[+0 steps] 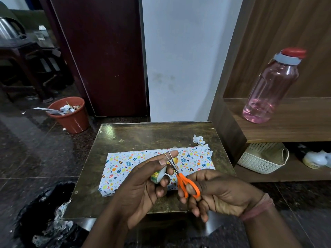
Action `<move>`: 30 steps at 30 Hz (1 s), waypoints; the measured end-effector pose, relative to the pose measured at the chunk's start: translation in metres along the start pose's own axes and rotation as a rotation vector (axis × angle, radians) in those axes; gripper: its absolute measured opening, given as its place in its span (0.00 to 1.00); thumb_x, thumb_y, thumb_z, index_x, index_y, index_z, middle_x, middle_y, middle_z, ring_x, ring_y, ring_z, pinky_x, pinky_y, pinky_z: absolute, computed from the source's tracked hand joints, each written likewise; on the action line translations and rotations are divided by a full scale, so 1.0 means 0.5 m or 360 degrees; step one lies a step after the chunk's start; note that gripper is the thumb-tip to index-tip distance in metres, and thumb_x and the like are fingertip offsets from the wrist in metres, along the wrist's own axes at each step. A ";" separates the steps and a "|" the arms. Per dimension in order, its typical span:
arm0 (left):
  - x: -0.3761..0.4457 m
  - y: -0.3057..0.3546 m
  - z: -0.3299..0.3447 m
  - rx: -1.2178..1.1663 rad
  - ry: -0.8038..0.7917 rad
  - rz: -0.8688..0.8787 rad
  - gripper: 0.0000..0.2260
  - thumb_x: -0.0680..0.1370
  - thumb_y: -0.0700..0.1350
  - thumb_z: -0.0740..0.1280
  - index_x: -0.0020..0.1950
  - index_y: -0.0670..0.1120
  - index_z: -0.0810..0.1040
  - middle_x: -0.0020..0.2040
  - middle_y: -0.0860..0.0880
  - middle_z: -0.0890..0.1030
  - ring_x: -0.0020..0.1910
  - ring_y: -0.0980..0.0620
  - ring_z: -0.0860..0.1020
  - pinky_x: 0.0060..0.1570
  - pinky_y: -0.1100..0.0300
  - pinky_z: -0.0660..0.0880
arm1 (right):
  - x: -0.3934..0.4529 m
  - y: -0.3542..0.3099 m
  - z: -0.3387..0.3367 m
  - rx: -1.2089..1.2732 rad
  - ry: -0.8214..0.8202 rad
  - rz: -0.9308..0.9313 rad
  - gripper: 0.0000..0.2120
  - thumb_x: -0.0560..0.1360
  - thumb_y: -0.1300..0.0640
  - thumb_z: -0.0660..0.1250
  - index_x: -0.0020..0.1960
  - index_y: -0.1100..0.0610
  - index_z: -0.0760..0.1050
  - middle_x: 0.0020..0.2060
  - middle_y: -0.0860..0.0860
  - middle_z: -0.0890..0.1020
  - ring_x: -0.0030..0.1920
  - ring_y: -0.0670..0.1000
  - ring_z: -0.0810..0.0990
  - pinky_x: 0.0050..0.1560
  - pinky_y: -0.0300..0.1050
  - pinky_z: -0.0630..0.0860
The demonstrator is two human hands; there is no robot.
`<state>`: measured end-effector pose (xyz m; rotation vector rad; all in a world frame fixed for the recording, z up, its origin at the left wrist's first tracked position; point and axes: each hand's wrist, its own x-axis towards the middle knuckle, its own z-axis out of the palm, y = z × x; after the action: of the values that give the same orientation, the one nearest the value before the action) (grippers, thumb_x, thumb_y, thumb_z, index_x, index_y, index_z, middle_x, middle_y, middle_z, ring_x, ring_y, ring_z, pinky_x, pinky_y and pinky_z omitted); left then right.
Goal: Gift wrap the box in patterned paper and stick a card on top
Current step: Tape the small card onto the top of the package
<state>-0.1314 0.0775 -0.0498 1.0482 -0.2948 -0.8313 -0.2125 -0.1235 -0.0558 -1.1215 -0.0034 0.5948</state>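
The box (125,167), wrapped in white paper with coloured egg and heart prints, lies flat on the small dark table (136,136). Above its near side my left hand (143,187) holds a small tape roll (158,176), with a strip of tape pulled up over the forefinger. My right hand (215,196) grips orange-handled scissors (184,183), whose thin blades point up at that strip. A yellowish round item on the box is mostly hidden behind my fingers.
A crumpled scrap of patterned paper (198,140) lies at the table's far right. A terracotta waste bin (71,115) stands on the floor left. A black bag (44,215) sits near left. A pink bottle (272,86) and white basket (263,158) occupy the wooden shelf right.
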 end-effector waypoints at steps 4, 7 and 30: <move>0.001 -0.001 0.000 0.0014 -0.0015 -0.0027 0.26 0.68 0.52 0.74 0.65 0.46 0.83 0.43 0.48 0.77 0.33 0.57 0.71 0.27 0.66 0.68 | 0.003 0.002 -0.006 0.0027 0.0013 -0.0015 0.15 0.74 0.54 0.76 0.53 0.64 0.79 0.44 0.59 0.79 0.35 0.50 0.82 0.30 0.40 0.81; 0.002 -0.002 -0.002 0.0008 -0.0025 -0.0030 0.26 0.68 0.51 0.74 0.65 0.45 0.84 0.42 0.48 0.78 0.33 0.57 0.71 0.26 0.66 0.68 | 0.002 0.002 -0.007 0.0002 0.0065 0.0002 0.12 0.74 0.55 0.75 0.50 0.63 0.80 0.42 0.59 0.79 0.32 0.49 0.82 0.28 0.39 0.79; 0.011 -0.006 -0.005 -0.0242 0.0022 0.0054 0.22 0.77 0.43 0.69 0.71 0.42 0.77 0.66 0.36 0.80 0.66 0.39 0.80 0.61 0.53 0.80 | -0.027 0.014 -0.118 -0.1261 0.2170 0.0153 0.21 0.79 0.53 0.66 0.32 0.64 0.74 0.26 0.57 0.77 0.30 0.57 0.75 0.36 0.47 0.68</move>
<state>-0.1275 0.0745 -0.0544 0.9043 -0.2334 -0.8031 -0.2098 -0.1772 -0.0847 -2.1198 1.0683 -0.2342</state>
